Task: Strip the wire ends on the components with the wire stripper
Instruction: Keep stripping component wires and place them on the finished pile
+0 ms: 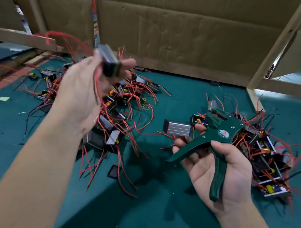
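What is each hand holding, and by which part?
Left hand grips a blurred component by its body; right hand holds the wire stripper by its handles.

I count one stripper [216, 132], in my right hand [221, 175], and one component [110, 65], in my left hand [80, 98]. There are two piles of components, too tangled to count: the left pile [124, 97] beyond my left hand and the right pile [264, 153] beyond my right. One lone block [176, 128] lies just left of my right fingertips.

A green-covered workbench [147, 222] bears two tangles of red-wired components, a left pile [118, 108] and a right pile [266, 157], well apart; one ribbed block [176, 128] lies between, near what may be a rubber band [147, 107].
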{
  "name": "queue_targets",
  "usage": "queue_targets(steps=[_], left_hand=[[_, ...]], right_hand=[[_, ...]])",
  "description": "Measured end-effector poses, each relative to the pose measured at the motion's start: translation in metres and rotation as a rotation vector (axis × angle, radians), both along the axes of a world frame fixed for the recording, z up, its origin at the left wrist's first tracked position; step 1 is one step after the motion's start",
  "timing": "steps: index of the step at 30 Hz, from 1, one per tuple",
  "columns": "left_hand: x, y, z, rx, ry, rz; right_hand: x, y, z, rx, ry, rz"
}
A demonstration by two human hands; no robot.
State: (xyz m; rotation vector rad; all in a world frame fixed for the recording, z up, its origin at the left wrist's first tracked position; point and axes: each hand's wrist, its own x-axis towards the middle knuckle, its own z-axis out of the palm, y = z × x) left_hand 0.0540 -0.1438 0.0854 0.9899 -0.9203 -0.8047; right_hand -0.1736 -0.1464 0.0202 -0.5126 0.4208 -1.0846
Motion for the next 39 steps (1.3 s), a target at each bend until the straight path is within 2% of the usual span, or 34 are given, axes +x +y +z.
queue_targets(steps=[2, 4, 7, 9, 11, 14, 16, 19, 20, 22, 24, 27, 32, 37, 39], left_hand=[[-0.007, 0.01, 0.0, 0.05, -0.128, -0.309], [-0.014, 0.017, -0.005, 0.076, -0.439, -0.511], [-0.021, 0.018, -0.009, 0.159, -0.882, -0.659], [-0.025, 0.019, -0.004, 0.186, -0.949, -0.698], [-0.025, 0.022, 0.002, 0.189, -0.946, -0.62], [-0.009, 0.025, 0.01, 0.152, -0.872, -0.357], [0.006, 0.025, 0.016, 0.204, -0.868, -0.12], [0.022, 0.019, 0.017, 0.377, -1.03, 0.357], [0.022, 0.018, 0.018, 0.381, -1.02, 0.464], [0.016, 0.017, 0.017, 0.3, -0.83, 0.493], [0.005, 0.013, 0.015, 0.248, -0.545, 0.367], [-0.014, 0.009, 0.007, 0.24, -0.25, 0.164], [-0.041, 0.0, -0.016, 0.346, -0.002, -0.049], [-0.054, -0.01, -0.043, 0.419, 0.172, -0.131], [-0.054, -0.011, -0.05, 0.41, 0.331, -0.232]], right_hand=[[0.0, 0.001, 0.0, 0.009, 0.0, 0.009], [-0.001, 0.002, 0.0, 0.011, -0.034, 0.029], [-0.001, 0.005, 0.003, -0.011, -0.086, 0.09], [-0.003, 0.006, 0.004, -0.029, -0.08, 0.123], [-0.003, 0.008, 0.005, -0.037, -0.089, 0.159], [-0.004, 0.008, 0.008, -0.058, -0.083, 0.188], [-0.006, 0.008, 0.009, -0.068, -0.082, 0.183], [-0.007, 0.009, 0.009, -0.073, -0.07, 0.167], [-0.007, 0.009, 0.009, -0.071, -0.062, 0.163], [-0.006, 0.01, 0.009, -0.064, -0.049, 0.164], [-0.006, 0.01, 0.009, -0.057, -0.047, 0.171], [-0.005, 0.01, 0.009, -0.053, -0.05, 0.182], [-0.007, 0.009, 0.01, -0.056, -0.064, 0.173], [-0.007, 0.008, 0.01, -0.044, -0.076, 0.155], [-0.006, 0.007, 0.008, -0.039, -0.068, 0.149]])
